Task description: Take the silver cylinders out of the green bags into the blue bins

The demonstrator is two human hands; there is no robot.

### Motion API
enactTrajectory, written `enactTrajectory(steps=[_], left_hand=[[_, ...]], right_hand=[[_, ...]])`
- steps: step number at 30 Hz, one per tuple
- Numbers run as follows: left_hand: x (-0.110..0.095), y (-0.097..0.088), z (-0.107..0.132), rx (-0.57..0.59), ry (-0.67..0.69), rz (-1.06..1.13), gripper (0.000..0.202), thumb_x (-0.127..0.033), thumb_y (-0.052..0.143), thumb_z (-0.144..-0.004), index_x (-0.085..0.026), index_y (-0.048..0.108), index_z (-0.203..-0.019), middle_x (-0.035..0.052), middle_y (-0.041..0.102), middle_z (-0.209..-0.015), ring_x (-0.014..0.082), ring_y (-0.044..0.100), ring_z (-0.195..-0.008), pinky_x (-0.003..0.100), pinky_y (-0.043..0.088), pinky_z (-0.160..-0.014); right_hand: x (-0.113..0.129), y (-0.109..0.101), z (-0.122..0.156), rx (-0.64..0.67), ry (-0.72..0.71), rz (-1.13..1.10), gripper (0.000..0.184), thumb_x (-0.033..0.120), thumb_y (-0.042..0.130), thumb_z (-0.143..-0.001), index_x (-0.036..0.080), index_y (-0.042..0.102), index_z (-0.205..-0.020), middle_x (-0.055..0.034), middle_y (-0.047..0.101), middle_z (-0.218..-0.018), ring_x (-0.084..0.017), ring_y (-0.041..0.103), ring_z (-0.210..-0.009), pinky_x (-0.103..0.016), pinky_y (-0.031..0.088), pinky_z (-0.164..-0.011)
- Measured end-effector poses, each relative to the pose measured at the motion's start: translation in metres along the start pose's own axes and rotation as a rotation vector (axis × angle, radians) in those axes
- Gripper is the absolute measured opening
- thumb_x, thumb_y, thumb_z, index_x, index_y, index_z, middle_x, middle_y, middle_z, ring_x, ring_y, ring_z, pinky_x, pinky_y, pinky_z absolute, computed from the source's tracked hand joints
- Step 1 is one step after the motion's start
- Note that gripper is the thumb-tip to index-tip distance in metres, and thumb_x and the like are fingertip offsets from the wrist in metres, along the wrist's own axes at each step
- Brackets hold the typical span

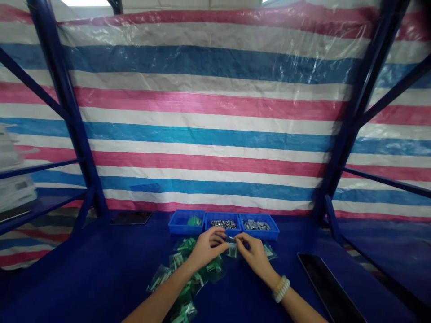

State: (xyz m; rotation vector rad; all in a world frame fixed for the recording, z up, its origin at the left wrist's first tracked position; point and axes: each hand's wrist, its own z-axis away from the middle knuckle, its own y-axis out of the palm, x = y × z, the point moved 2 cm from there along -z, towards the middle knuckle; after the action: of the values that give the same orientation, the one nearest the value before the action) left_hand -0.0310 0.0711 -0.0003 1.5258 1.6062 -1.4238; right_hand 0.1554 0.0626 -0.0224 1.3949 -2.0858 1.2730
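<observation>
My left hand and my right hand meet over the blue table, fingers pinched together on a small clear plastic bag that hangs between them. Just behind the hands stand three small blue bins: the left bin holds something green, the middle bin small metal parts, the right bin grey metal pieces. A heap of small clear bags with green contents lies under and beside my left forearm. A bead bracelet sits on my right wrist.
A dark tablet-like slab lies at the right on the blue table; another dark flat device lies at the back left. Blue metal frame posts stand either side. A striped tarp closes off the back.
</observation>
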Motion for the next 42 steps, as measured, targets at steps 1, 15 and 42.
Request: enactTrajectory(steps=[1,15,42], left_hand=[[0.002,0.004,0.001,0.032,-0.071,0.09,0.034,-0.029,0.074,-0.071,-0.017,0.063,-0.101,0.0063,0.071,-0.087,0.0187,0.068,-0.073,0.03,0.054,-0.069],[-0.029,0.001,0.01,-0.137,0.533,-0.354,0.011,-0.011,0.056,-0.084,-0.018,0.06,-0.077,0.0043,0.067,-0.082,0.0181,0.064,-0.08,0.033,0.051,-0.074],[-0.005,-0.11,-0.041,-0.507,-0.041,-0.603,0.022,-0.03,0.051,-0.084,-0.019,0.053,-0.103,0.004,0.072,-0.093,0.0165,0.071,-0.086,0.023,0.053,-0.073]], right_hand=[[-0.001,0.0,-0.001,-0.013,0.047,-0.113,0.023,0.031,0.049,-0.093,0.017,0.067,-0.087,-0.0033,0.066,-0.072,-0.017,0.06,-0.063,-0.027,0.046,-0.061],[0.014,-0.014,-0.001,-0.136,-0.207,-0.143,0.01,0.014,0.056,-0.085,0.02,0.062,-0.08,-0.0051,0.065,-0.083,-0.02,0.06,-0.08,-0.035,0.049,-0.075],[0.01,-0.019,-0.004,-0.179,-0.028,-0.374,0.022,0.03,0.054,-0.093,0.021,0.052,-0.113,-0.0003,0.065,-0.076,-0.017,0.063,-0.072,-0.03,0.048,-0.074]])
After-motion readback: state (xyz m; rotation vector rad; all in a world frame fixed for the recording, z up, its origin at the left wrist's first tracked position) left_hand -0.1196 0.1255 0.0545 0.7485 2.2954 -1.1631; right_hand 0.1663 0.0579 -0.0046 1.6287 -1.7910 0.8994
